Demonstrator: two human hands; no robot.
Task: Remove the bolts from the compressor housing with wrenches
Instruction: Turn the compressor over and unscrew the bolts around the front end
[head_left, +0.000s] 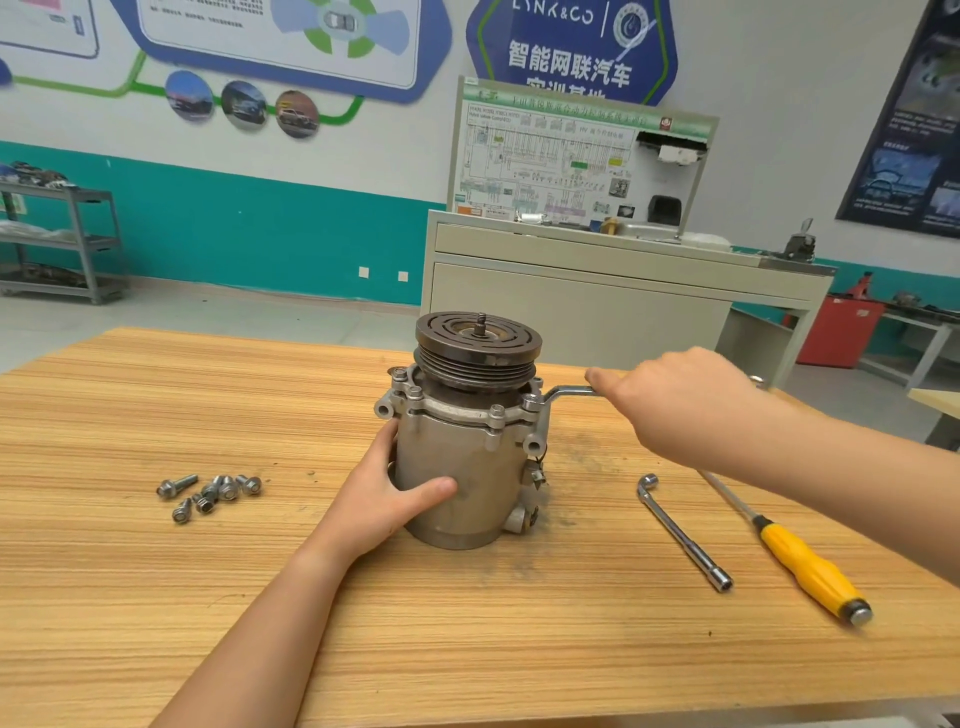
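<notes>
A grey compressor housing (467, 467) stands upright on the wooden table (156, 405), with a dark grooved pulley (478, 345) on top. Bolts (497, 411) sit in its upper flange. My left hand (387, 499) grips the housing's left side, thumb across the front. My right hand (680, 400) holds the handle of a wrench (569, 393) whose head sits on a flange bolt at the right (531, 401). Several removed bolts (210, 491) lie loose on the table to the left.
An L-shaped socket wrench (683, 535) and a yellow-handled screwdriver (810, 569) lie on the table to the right of the housing. A grey cabinet (571, 306) with a wiring diagram board stands behind the table. Metal shelving (78, 244) stands at the far left.
</notes>
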